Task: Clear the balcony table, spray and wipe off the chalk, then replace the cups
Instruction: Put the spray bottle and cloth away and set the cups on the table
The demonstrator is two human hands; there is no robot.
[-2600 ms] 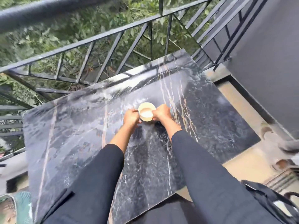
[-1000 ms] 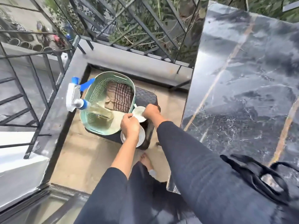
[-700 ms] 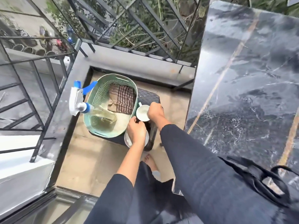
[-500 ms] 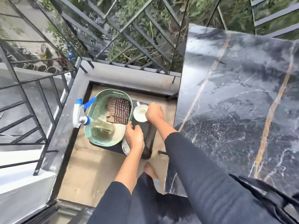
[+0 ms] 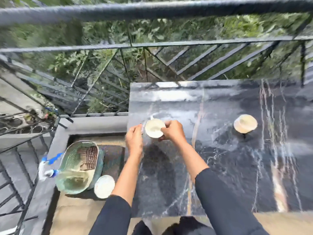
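Observation:
A white cup (image 5: 154, 128) is at the left part of the black marble table (image 5: 220, 167), close to its left edge. My right hand (image 5: 172, 131) grips the cup at its right side. My left hand (image 5: 134, 140) is just left of the cup, fingers loosely bent near its rim; the blur hides whether they touch it. A second cream cup (image 5: 245, 123) stands alone further right on the table. Down on the floor side, a white saucer (image 5: 104, 186) lies on a dark stool (image 5: 113, 160).
A green basket (image 5: 74, 182) with a checked cloth (image 5: 88, 157) stands on the stool left of the table. A spray bottle (image 5: 48, 167) with a blue trigger lies across the basket's left rim. Black railing (image 5: 152, 45) runs behind the table and along the left.
My right hand lifted the white cup from the stool up onto the table's left part. My left hand let go of the saucer and came up beside the cup. The view swung back to the table.

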